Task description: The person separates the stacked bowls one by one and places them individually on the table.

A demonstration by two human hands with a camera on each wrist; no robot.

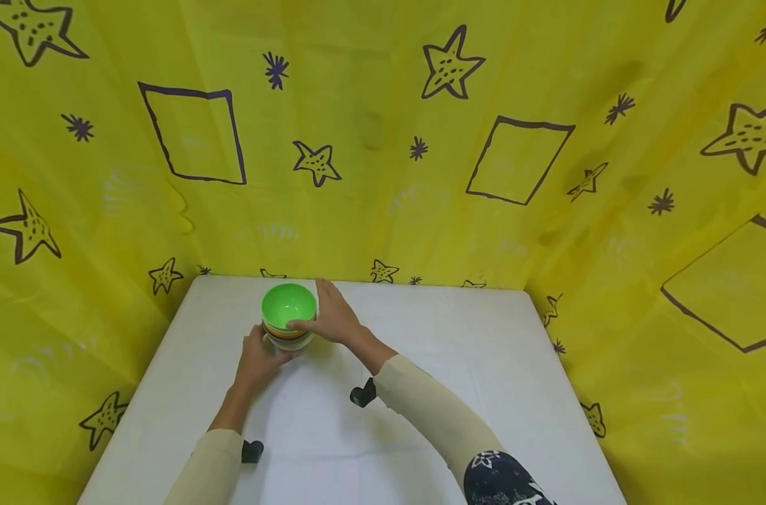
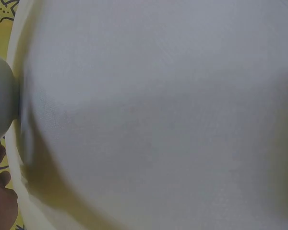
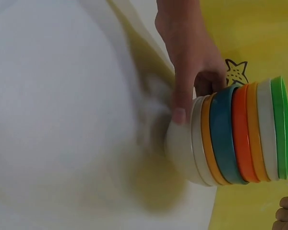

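A stack of nested bowls (image 1: 288, 307) stands near the back left of the white table, light green on top. From the right wrist view its sides show white, orange, teal and red-orange bands. My left hand (image 3: 189, 62) grips the white bowl at the bottom, thumb on its near side. That white bowl (image 2: 0, 98) and part of the same hand (image 2: 2, 206) enter the left wrist view's edge. My right hand (image 1: 334, 314) is at the top right of the stack, thumb at the green rim and fingers extended along the far side.
The white tabletop (image 1: 339, 463) runs back to yellow curtains (image 1: 358, 224) printed with stars and squares, which surround it on three sides. Small dark devices (image 1: 363, 394) are worn on both wrists, over light sleeves.
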